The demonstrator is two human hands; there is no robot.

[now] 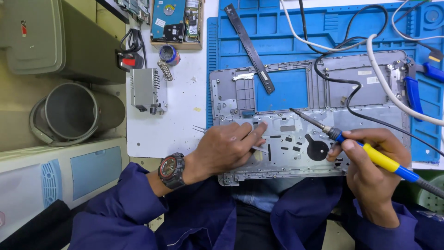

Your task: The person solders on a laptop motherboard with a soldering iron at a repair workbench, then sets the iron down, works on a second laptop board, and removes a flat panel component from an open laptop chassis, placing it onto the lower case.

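Observation:
A grey laptop chassis [351,99] lies face down on a blue work mat [277,32], its near edge over my lap. My left hand [226,148] rests on its near left part, fingers closed on thin metal tweezers [200,129] whose tips stick out to the left. My right hand [372,169] grips a soldering iron [365,150] with a yellow and blue handle. Its thin tip points up-left over the middle of the chassis. A black wristwatch [172,170] sits on my left wrist.
A black strip [249,46] lies across the chassis top left. Black and white cables [365,51] cross its right side. A silver metal box [147,89], a solder spool [169,54], a hard drive [169,21] and blue-handled pliers [413,92] lie around. A grey bin [69,113] stands at left.

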